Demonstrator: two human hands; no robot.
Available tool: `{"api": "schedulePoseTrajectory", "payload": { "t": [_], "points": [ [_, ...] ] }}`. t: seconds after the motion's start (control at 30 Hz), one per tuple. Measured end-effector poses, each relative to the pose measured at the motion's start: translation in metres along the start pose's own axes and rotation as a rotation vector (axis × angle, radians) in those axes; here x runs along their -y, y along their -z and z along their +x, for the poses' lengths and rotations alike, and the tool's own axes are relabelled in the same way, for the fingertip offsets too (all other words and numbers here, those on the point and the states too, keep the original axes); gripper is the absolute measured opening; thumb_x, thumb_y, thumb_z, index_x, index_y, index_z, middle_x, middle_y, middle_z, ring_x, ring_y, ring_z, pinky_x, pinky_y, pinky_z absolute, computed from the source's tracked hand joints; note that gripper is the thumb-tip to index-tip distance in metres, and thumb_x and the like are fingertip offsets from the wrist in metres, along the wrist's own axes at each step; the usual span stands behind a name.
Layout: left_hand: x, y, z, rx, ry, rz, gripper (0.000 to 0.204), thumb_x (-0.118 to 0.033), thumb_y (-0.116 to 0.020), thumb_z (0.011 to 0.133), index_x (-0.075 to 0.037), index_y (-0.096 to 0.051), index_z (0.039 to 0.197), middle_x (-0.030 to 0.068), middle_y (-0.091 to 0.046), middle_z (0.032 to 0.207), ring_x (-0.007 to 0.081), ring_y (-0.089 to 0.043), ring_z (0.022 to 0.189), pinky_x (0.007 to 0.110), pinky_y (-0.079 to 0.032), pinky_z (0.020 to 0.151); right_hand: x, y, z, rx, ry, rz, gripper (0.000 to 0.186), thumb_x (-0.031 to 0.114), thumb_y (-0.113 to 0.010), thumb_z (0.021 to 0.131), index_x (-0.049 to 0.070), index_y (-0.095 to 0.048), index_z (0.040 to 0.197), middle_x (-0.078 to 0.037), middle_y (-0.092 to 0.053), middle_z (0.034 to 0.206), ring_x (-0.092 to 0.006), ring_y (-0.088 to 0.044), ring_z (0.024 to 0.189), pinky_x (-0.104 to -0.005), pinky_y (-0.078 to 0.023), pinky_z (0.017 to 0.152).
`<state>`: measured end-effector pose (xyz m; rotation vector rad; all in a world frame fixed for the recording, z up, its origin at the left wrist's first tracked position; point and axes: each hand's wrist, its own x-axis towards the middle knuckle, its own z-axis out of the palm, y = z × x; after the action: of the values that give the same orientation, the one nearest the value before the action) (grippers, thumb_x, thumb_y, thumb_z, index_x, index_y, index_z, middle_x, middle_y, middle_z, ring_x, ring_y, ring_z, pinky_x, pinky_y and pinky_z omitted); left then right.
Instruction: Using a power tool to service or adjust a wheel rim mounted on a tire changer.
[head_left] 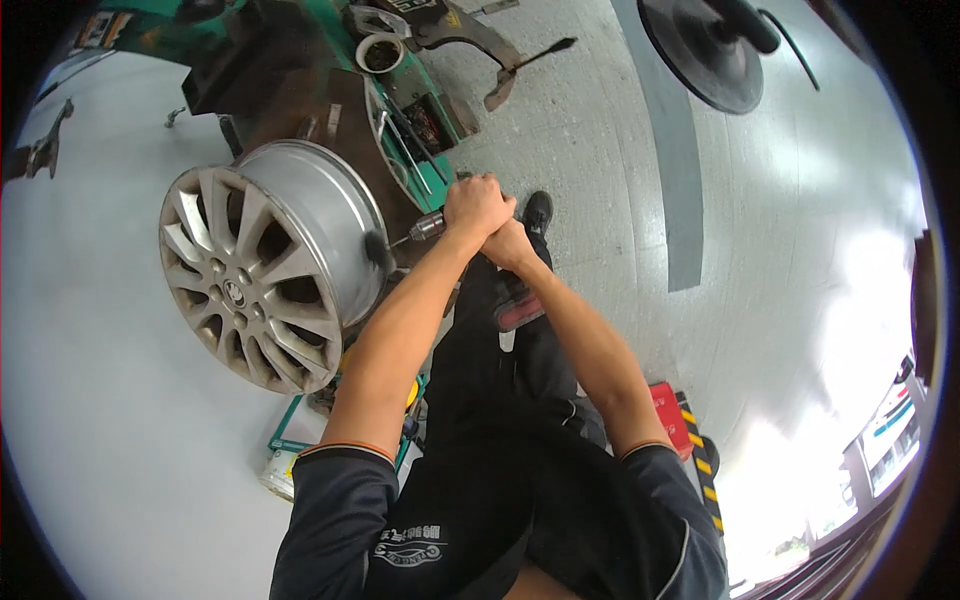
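Note:
My left hand (pixel 478 208) is closed round the body of a power drill, whose metal chuck (pixel 428 225) points left. My right hand (pixel 509 246) is closed just behind and below it, on the drill's rear part. A thin shaft runs from the chuck to a dark, blurred round attachment (pixel 378 252) at the silver wheel rim's barrel; it seems to touch the metal. The multi-spoke alloy wheel rim (pixel 235 290) carries no tyre and stands on edge with its face left. A red and black part (pixel 519 311) shows under my hands; whether it belongs to the drill I cannot tell.
Behind the rim stands a green and dark machine (pixel 270 70) with a small bowl (pixel 380 54) and tools on its ledge. A black disc on an arm (pixel 705 50) is at the upper right. A red box (pixel 671 420) and a yellow-black striped edge (pixel 702 462) lie right.

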<state>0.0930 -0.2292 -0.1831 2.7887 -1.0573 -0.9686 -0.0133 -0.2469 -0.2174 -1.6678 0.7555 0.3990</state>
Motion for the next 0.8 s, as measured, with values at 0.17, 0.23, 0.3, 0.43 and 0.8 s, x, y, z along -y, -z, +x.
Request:
{"api": "schedulePoseTrajectory", "payload": {
  "t": [0.17,0.23,0.3,0.43,0.8],
  "points": [
    [-0.021,-0.019,0.003,0.074,-0.115,0.064,0.040,-0.037,-0.062,0.078,-0.003,-0.066,0.097,0.0162,-0.067,0.097,0.0302,-0.063,0.095,0.043,-0.046,0.087,-0.060,-0.013,0.006,-0.090,0.258,-0.178,0.047,0.030,-0.051,0.089,0.008,-0.049,0.130,-0.016,-0.048,0.137,-0.0312,-0.043,0.126,-0.0403,-0.034,0.104],
    [-0.022,-0.023,-0.011,0.015,-0.117,-0.011,0.036,-0.031,-0.064,0.076,0.000,-0.066,0.095,0.0180,-0.067,0.095,0.0309,-0.064,0.093,0.041,-0.047,0.087,-0.049,-0.010,-0.008,0.042,0.038,-0.130,0.048,0.031,-0.052,0.088,0.007,-0.050,0.129,-0.016,-0.051,0.133,-0.0315,-0.045,0.124,-0.0403,-0.035,0.103],
    [-0.028,-0.023,-0.016,-0.019,-0.141,0.040,0.040,-0.036,-0.064,0.078,-0.002,-0.065,0.097,0.0162,-0.066,0.103,0.0283,-0.062,0.099,0.042,-0.043,0.089,-0.070,-0.012,-0.006,0.060,0.168,-0.265,0.048,0.030,-0.053,0.087,0.007,-0.050,0.129,-0.016,-0.053,0.130,-0.0314,-0.047,0.123,-0.0395,-0.037,0.101],
    [-0.043,-0.024,-0.035,-0.031,-0.147,0.066,0.036,-0.030,-0.063,0.077,0.000,-0.066,0.098,0.0146,-0.068,0.094,0.0280,-0.063,0.092,0.039,-0.044,0.087,-0.101,-0.020,-0.027,-0.149,0.383,-0.491,0.040,0.030,-0.058,0.085,0.008,-0.058,0.118,-0.017,-0.065,0.109,-0.0329,-0.062,0.099,-0.0415,-0.048,0.083],
    [-0.011,-0.058,-0.075,0.030,-0.115,0.038,0.032,-0.028,-0.059,0.076,0.002,-0.069,0.084,0.0194,-0.068,0.089,0.0313,-0.064,0.090,0.041,-0.047,0.086,-0.070,-0.054,-0.071,0.012,0.054,-0.155,0.039,0.031,-0.056,0.085,0.008,-0.057,0.116,-0.020,-0.063,0.109,-0.0371,-0.059,0.101,-0.0443,-0.046,0.084]
  ]
}}
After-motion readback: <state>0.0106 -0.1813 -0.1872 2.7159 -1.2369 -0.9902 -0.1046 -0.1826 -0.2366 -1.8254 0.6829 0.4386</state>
